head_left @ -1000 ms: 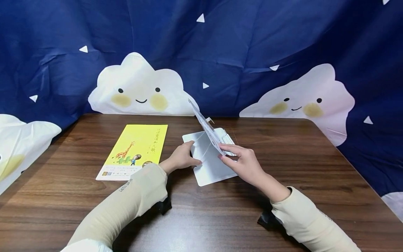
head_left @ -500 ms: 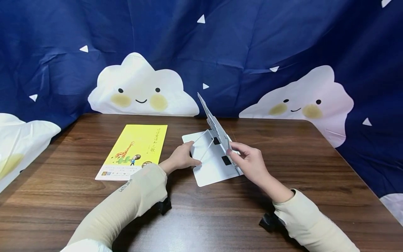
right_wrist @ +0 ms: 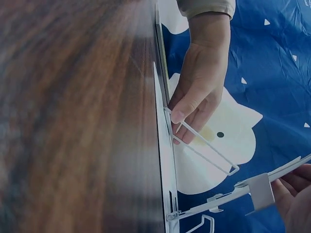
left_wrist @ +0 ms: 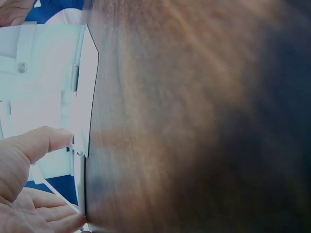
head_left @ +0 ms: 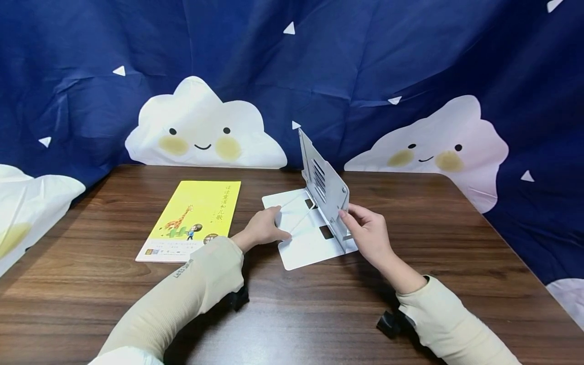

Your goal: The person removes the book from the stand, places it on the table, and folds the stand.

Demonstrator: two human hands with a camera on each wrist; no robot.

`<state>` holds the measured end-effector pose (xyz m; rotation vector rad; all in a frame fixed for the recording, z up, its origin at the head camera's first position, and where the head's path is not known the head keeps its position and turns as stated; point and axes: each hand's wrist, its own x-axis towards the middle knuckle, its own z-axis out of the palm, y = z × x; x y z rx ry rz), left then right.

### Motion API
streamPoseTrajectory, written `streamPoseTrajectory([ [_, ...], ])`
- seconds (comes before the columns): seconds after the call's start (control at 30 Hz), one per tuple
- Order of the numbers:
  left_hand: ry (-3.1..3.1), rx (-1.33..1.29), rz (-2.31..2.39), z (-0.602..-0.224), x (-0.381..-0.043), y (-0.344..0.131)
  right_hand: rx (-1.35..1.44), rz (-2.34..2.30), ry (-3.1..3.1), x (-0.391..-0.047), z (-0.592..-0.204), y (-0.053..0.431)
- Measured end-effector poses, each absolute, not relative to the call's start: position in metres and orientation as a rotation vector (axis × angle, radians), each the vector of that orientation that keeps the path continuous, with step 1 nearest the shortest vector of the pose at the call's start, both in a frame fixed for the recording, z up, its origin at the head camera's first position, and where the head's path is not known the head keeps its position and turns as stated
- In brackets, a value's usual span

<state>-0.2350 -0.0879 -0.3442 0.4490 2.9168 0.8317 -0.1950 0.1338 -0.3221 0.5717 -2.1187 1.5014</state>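
A white metal book stand lies on the table in the head view, its base plate (head_left: 301, 253) flat and its slotted back panel (head_left: 335, 190) raised and tilted. My left hand (head_left: 260, 228) holds the base's left edge, thumb and fingers at the foot of the wire prop (right_wrist: 209, 143). That prop slants up from the base in the right wrist view. With thumb and fingers, my right hand (head_left: 371, 233) pinches the panel's near right edge. From the left wrist, the panel (left_wrist: 43, 82) shows pale, with my left thumb (left_wrist: 48, 140) in front of it.
To the left, a yellow book (head_left: 207, 195) with a giraffe on its cover lies on the brown wooden table (head_left: 292, 314). A dark blue curtain (head_left: 319, 61) with smiling white clouds hangs behind the table's far edge.
The right hand has swung the back panel up and to the right, away from the left hand. Its slots and the base's dark cutouts now show. The left hand has stayed put.
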Motion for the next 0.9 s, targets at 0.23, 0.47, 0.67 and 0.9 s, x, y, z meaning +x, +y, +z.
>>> streamPoseTrajectory([
  [0.23, 2.942, 0.410, 0.737, -0.3417, -0.2332, -0.0824, 0.588, 1.494, -2.097, -0.1935, -0.3199, 0.1358],
  [0.47, 2.968, 0.412, 0.634, -0.3420, -0.2341, -0.0782, 0.579, 1.522, -2.099, -0.1929, -0.3192, 0.1363],
  [0.67, 2.975, 0.448, 0.612, -0.3401, -0.2319, -0.0776, 0.558, 1.530, -2.110, -0.1919, -0.3191, 0.1343],
  [0.9, 2.970, 0.450, 0.586, -0.3405, -0.2292, -0.0780, 0.551, 1.527, -2.109, -0.1915, -0.3211, 0.1329],
])
